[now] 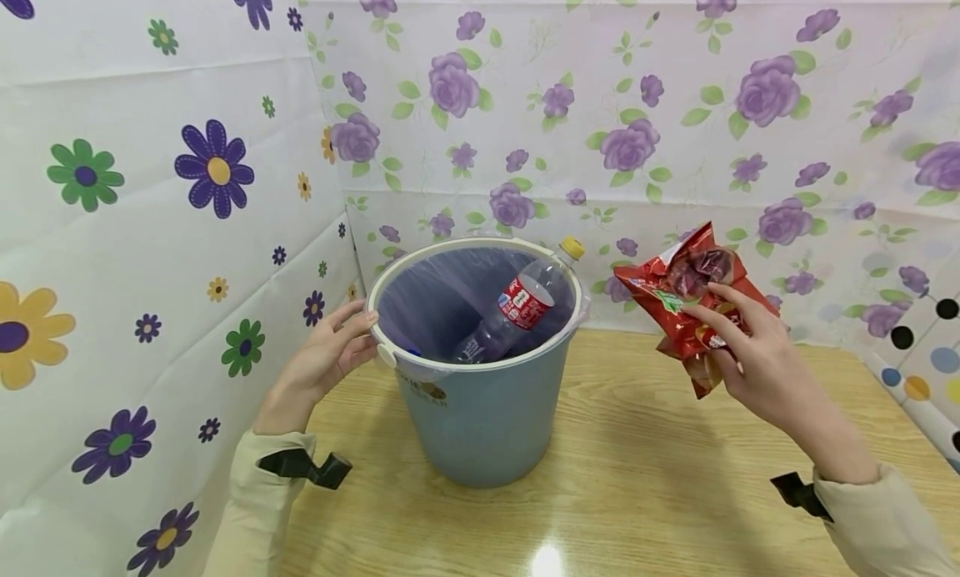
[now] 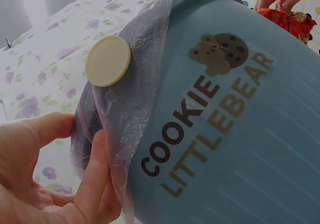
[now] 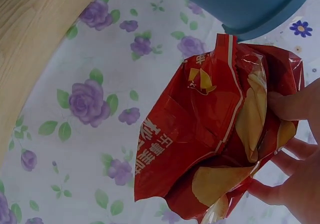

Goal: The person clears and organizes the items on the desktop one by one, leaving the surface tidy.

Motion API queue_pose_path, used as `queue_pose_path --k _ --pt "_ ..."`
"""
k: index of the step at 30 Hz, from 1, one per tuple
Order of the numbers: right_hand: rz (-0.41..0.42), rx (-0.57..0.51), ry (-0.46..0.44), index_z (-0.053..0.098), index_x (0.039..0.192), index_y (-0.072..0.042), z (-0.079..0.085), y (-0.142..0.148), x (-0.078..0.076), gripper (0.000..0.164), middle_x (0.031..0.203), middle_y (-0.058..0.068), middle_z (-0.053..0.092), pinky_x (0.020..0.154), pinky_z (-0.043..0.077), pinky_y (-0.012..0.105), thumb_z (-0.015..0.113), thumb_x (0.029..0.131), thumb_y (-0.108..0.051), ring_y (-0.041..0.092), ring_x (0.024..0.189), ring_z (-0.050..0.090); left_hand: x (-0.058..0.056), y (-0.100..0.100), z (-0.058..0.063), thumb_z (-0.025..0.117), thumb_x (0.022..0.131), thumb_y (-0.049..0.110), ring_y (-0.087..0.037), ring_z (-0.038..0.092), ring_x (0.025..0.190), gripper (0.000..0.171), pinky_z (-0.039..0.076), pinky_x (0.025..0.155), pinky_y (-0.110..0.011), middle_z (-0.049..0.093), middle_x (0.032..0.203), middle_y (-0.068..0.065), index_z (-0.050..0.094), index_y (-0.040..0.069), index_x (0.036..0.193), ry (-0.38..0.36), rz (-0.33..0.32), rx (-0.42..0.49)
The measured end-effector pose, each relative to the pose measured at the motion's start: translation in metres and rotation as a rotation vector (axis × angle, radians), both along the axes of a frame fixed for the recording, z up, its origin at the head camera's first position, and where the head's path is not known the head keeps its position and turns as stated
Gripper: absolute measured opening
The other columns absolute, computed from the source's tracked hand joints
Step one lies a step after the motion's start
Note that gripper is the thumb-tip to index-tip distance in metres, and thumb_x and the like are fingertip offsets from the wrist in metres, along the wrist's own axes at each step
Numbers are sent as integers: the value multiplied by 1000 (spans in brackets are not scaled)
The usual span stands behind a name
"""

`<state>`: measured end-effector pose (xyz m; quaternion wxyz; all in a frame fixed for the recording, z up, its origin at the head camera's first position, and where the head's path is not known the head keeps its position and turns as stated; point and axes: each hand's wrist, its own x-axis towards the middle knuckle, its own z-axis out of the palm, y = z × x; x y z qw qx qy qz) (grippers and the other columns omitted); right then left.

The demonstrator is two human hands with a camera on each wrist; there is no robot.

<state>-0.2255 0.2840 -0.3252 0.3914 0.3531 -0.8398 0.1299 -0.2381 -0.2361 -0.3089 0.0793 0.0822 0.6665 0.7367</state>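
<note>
A light blue trash bin (image 1: 487, 427) with a cream rim stands on the table, lined with a clear plastic bag (image 2: 135, 59). My left hand (image 1: 324, 352) pinches the bin's lined rim on its left side, the thumb and fingers on either side of the edge in the left wrist view. Inside the bin leans a plastic bottle (image 1: 527, 302) with a red label, its yellow cap above the rim. To the right of the bin, my right hand (image 1: 757, 360) holds a crumpled red snack bag (image 1: 686, 298) up over the table. Pictures of chips show on the bag (image 3: 195, 129) in the right wrist view.
The wood-grain table (image 1: 630, 477) lies under the bin. A purple-flowered sheet (image 1: 525, 143) hangs behind it, and a daisy-patterned sheet (image 1: 150, 252) closes off the left. At the far right is a dotted covering (image 1: 918, 360). Something blue (image 1: 414, 352) shows inside the bin.
</note>
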Motion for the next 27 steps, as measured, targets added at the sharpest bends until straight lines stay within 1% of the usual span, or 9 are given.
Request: queue_pose_path --k 3,4,6,7,9,13,15,21,27 --pt "13 -3 9 60 130 -8 1 -2 0 39 139 28 46 83 40 59 56 91 -6 48 113 48 0 0 -1 51 99 19 -2 65 85 67 56 76 -14 62 100 5 16 1 152 -2 3 -1" --pt "13 -3 8 59 130 -8 2 -3 0 35 140 28 45 84 39 61 49 97 -16 48 115 47 -1 0 -1 52 99 19 -2 65 84 66 56 76 -14 62 100 5 16 1 152 -4 4 0" --pt "25 -11 26 60 129 -7 4 -6 -1 43 139 28 46 85 38 63 35 103 -30 48 115 46 -1 1 -1 51 99 19 -3 65 84 66 56 76 -14 62 101 5 17 1 152 -4 5 1" --pt "33 -14 33 60 128 -7 6 -7 -2 44 139 28 46 85 38 64 33 103 -30 49 116 46 -1 1 -1 51 99 19 -3 65 84 66 56 76 -14 62 101 5 17 1 152 -4 5 2" --pt "47 -20 48 61 127 -6 9 -11 -3 40 137 29 47 84 37 65 36 101 -23 49 115 46 -1 1 -1 51 99 19 -3 65 84 66 56 76 -14 62 101 5 16 1 152 -5 4 5" --pt "40 -8 44 61 128 -7 17 -17 -4 42 139 27 47 91 37 67 32 99 -17 47 119 45 0 0 0 51 99 19 -2 65 85 69 56 76 -14 62 101 5 13 1 153 0 1 2" --pt "35 -5 42 61 128 -8 20 -20 -3 49 140 26 46 95 36 67 24 102 -25 46 121 44 1 -1 0 51 99 19 -2 65 86 69 56 77 -14 62 102 5 13 1 154 0 1 -1" --pt "72 -28 76 62 127 -8 28 -28 -1 46 140 24 46 109 29 62 25 103 -23 42 125 43 0 -1 -1 51 99 20 -2 65 86 69 56 77 -14 62 102 6 13 1 154 -4 1 0" --pt "77 -30 84 62 125 -6 32 -34 1 45 140 24 46 111 29 61 26 104 -23 40 131 40 -2 0 -2 52 99 21 -2 65 85 68 56 76 -14 62 102 6 15 2 153 -8 9 -5"
